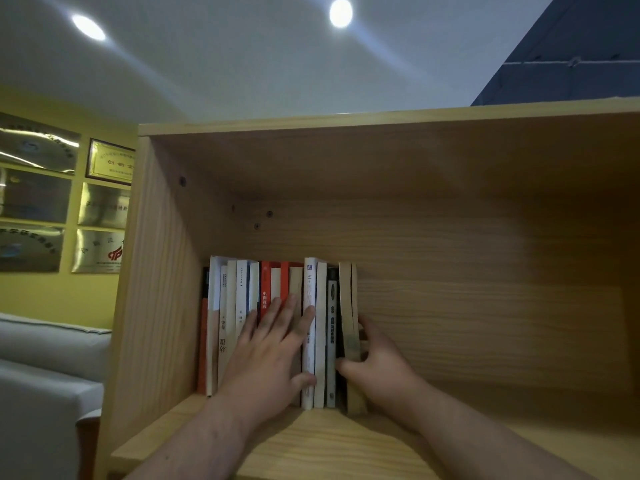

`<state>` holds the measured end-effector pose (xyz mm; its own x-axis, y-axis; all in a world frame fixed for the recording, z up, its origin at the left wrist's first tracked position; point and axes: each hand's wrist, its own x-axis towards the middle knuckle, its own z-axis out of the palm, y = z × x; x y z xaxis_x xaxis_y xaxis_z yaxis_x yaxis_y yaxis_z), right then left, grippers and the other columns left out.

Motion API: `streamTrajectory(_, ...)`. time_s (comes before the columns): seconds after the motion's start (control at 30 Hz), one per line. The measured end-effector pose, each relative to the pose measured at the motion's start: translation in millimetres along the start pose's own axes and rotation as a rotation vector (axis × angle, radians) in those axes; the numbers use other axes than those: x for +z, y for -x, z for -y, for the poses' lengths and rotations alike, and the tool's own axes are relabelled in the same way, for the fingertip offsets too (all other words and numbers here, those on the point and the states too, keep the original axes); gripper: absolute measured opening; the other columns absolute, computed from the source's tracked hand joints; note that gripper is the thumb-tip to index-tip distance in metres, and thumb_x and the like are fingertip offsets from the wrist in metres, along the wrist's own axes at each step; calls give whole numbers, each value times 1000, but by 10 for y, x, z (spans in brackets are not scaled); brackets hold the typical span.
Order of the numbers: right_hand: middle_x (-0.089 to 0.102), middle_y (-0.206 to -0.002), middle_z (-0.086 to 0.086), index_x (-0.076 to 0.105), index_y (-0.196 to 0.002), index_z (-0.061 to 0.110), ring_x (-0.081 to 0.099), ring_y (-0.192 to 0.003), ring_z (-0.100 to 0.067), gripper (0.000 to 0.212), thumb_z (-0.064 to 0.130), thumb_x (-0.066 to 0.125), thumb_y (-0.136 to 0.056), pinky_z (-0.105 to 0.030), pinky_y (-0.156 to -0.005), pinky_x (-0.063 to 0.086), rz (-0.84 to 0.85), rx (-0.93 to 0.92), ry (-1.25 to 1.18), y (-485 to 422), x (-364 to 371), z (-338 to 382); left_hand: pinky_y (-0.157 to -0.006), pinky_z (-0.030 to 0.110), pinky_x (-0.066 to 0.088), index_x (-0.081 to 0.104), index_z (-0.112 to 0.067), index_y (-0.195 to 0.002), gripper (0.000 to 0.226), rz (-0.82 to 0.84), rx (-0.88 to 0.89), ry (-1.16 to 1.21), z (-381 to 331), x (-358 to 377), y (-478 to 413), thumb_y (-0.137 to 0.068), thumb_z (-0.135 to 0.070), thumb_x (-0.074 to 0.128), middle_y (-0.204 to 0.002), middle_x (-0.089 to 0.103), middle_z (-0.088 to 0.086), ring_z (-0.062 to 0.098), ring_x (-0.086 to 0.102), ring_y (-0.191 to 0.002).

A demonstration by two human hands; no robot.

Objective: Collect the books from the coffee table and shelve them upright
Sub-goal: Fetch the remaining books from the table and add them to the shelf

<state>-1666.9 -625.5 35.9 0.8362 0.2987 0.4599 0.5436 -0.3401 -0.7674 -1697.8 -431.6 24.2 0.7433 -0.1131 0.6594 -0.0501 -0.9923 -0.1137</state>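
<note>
the books stand upright in a row at the left end of the wooden shelf (322,441), and the white-spined book (309,337) near the row's middle serves as the marker. just left of it the left hand (266,355) lies flat on the spines of the red book (265,292) and its neighbours, fingers straight and holding nothing, the thumb touching the white spine low down. right of the white-spined book, past a grey-spined one (331,327), the right hand (379,362) grips the tan book (346,303) at the row's open end, thumb in front and fingers curled round behind it. this looks like the seating of the last volume. to do it well, i would brace the row with the flat palm so nothing tips, push the tan book straight back until it is level with the white-spined one, then press it leftward so it stands tight and cannot lean into the open space on its right. the coffee table is not in view.
</note>
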Motion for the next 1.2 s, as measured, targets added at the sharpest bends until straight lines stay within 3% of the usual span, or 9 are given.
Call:
streamTrajectory(0.13,60,-108,18,43,-125,48,62,-96,-2,63,5,70,-88,-22,-81,57,39,66,-128,20,-94,7,-123,49,-13,-40,-46,-138,99,15,6,3,5,12,11,-91,-67,44,-153,-44,-6,19,-39,-143)
streamTrajectory(0.23,67,-120,-1,53,-128,36,65,-110,-21,53,4,66,-88,-43,-94,56,60,188,-250,36,-352,30,-123,52,-11,-32,-54,-138,89,13,42,24,9,4,40,-93,-63,44,-155,-40,-4,21,-37,-144)
streamTrajectory(0.4,68,-114,-24,59,-122,7,64,-108,-44,50,2,49,-74,-54,-98,50,-73,418,-513,-27,-893,-141,-122,51,-15,-28,-57,-137,85,24,24,43,-4,-23,34,-93,-64,44,-155,-39,-7,18,-36,-144)
streamTrajectory(0.63,70,-103,-23,59,-111,3,64,-107,-44,40,-2,44,-75,-58,-104,45,13,430,-600,-90,-948,-334,-122,50,-14,-25,-54,-142,86,27,6,41,2,-5,34,-92,-66,44,-155,-40,-7,17,-36,-144)
streamTrajectory(0.8,65,-120,-16,56,-129,9,60,-113,-31,52,-15,41,-85,-48,-101,48,-14,353,-253,-250,-844,-242,-122,50,-15,-28,-54,-140,88,23,5,26,6,12,22,-91,-67,44,-153,-42,-6,17,-37,-143)
streamTrajectory(0.97,61,-132,-9,37,-151,16,61,-114,-24,68,9,67,-90,-30,-80,50,8,273,-238,-408,-447,-196,-123,49,-14,-25,-56,-140,86,-25,19,41,35,49,18,-90,-68,44,-155,-39,-7,16,-35,-145)
streamTrajectory(1.07,41,-156,-8,23,-159,28,48,-136,-30,96,39,78,-82,-39,-103,48,-76,273,-45,-435,-291,-199,-121,45,-17,-26,-57,-139,86,-37,20,44,52,54,21,-90,-69,44,-155,-39,-9,14,-35,-144)
streamTrajectory(1.13,52,-147,-6,49,-144,31,56,-129,-28,65,46,73,-85,-49,-108,48,-78,290,-1,-396,-263,-202,-122,45,-16,-26,-57,-139,87,-46,17,41,46,52,19,-90,-69,44,-154,-39,-9,13,-34,-145)
streamTrajectory(1.2,68,-127,0,64,-121,34,63,-115,-22,35,48,69,-89,-48,-102,52,77,302,-157,-276,-222,-155,-122,45,-15,-26,-55,-139,89,-58,12,41,41,50,15,-89,-69,46,-153,-39,-10,13,-32,-145)
